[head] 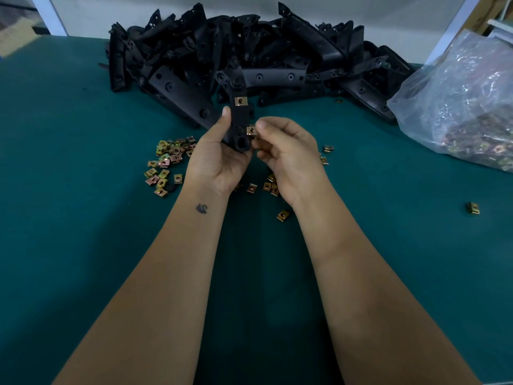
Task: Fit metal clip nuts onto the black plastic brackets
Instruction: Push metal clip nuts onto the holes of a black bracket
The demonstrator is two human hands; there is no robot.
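My left hand point(219, 157) grips a black plastic bracket point(238, 118) upright above the table, thumb along its left edge. One brass-coloured clip nut point(241, 101) sits clipped on the bracket's upper part. My right hand point(286, 151) pinches a second clip nut point(251, 131) against the bracket's right edge, lower down. Loose clip nuts point(166, 162) lie scattered on the green table to the left of my hands, and more clip nuts point(270, 187) lie under my wrists.
A big heap of black brackets point(249, 54) fills the back of the green table point(83, 245). A clear plastic bag point(466, 101) holding clip nuts sits at the right. Single nuts lie apart at the right point(472, 208) and near the heap point(339, 101).
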